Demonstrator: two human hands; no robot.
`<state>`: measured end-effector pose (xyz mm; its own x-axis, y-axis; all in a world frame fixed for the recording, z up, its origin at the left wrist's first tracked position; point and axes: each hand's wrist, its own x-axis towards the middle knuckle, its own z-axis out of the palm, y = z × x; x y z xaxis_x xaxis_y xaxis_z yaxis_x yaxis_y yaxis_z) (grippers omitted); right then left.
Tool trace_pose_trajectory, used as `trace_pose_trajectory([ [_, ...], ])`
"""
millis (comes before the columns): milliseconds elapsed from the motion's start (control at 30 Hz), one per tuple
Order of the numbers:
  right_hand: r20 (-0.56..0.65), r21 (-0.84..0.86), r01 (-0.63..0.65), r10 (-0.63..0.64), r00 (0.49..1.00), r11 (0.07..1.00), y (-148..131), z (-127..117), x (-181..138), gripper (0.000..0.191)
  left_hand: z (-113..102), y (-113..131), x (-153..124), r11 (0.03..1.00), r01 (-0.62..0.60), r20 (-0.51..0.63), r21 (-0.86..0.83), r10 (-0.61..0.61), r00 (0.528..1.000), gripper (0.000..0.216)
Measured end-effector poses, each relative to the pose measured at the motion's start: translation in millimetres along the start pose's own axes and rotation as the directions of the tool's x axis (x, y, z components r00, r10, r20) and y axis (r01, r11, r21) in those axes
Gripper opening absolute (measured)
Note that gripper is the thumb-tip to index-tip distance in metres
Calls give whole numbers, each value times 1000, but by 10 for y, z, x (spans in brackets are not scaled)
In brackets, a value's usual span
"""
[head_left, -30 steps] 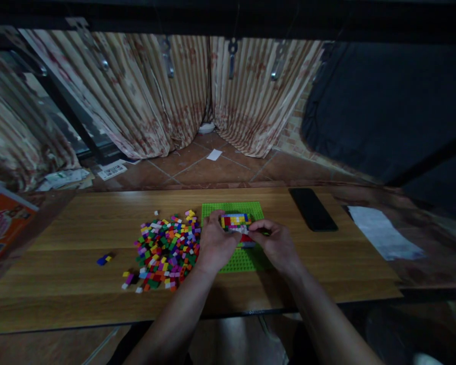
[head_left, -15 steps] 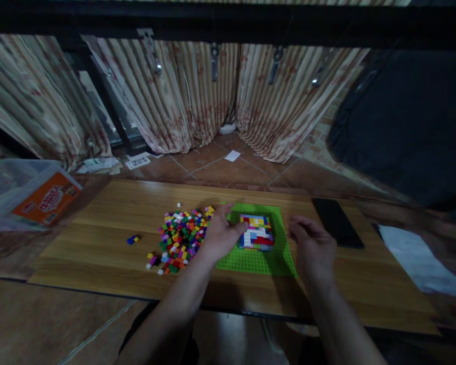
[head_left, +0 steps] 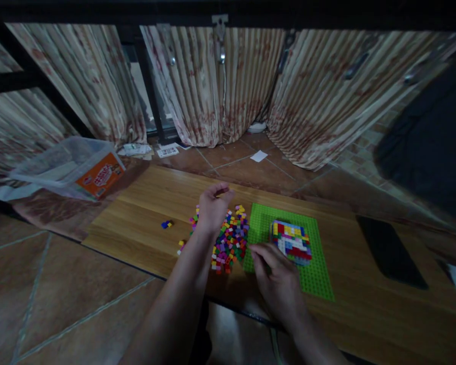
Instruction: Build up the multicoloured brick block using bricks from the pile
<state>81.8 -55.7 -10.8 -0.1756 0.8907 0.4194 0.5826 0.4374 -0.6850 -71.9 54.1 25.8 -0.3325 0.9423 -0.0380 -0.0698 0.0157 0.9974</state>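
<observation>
My left hand (head_left: 214,205) hovers above the far side of a heap of small, many-coloured toy bricks (head_left: 231,238), its fingers curled toward the thumb. Whatever it may hold is hidden. Between the heap and the built block, my right hand (head_left: 277,274) hangs over the near left part of a green studded baseplate (head_left: 315,279). Its thumb and fingertips come together in a pinch; I cannot make out anything between them. On the baseplate sits a rectangular block of joined bricks (head_left: 292,242) in red, yellow, white and blue, partly behind my right hand.
A few loose blue and yellow bricks (head_left: 167,224) lie left of the heap on the wooden table (head_left: 137,218). A dark flat slab (head_left: 391,251) rests at the right. Beyond the table's left end stands a clear plastic bin (head_left: 72,162) with an orange label.
The view has swung left. My left hand has moved from beside the built block to over the heap. My right hand has crossed from the baseplate's right side to its near left.
</observation>
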Motion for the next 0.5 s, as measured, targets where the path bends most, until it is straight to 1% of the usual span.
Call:
trace_pose_trajectory([
  [267,-16,-219,-116,116,993,969,100,339,238,38,-62,1,-27,999,47,65,5,-47,997,28],
  [400,59,-338,-161,192,980,927,111,426,340,36,-74,41,-48,996,83,101,-17,-81,992,26],
  [500,92,-362,-161,207,974,918,107,441,374,33,-74,74,-66,997,81,91,-13,-80,993,24],
])
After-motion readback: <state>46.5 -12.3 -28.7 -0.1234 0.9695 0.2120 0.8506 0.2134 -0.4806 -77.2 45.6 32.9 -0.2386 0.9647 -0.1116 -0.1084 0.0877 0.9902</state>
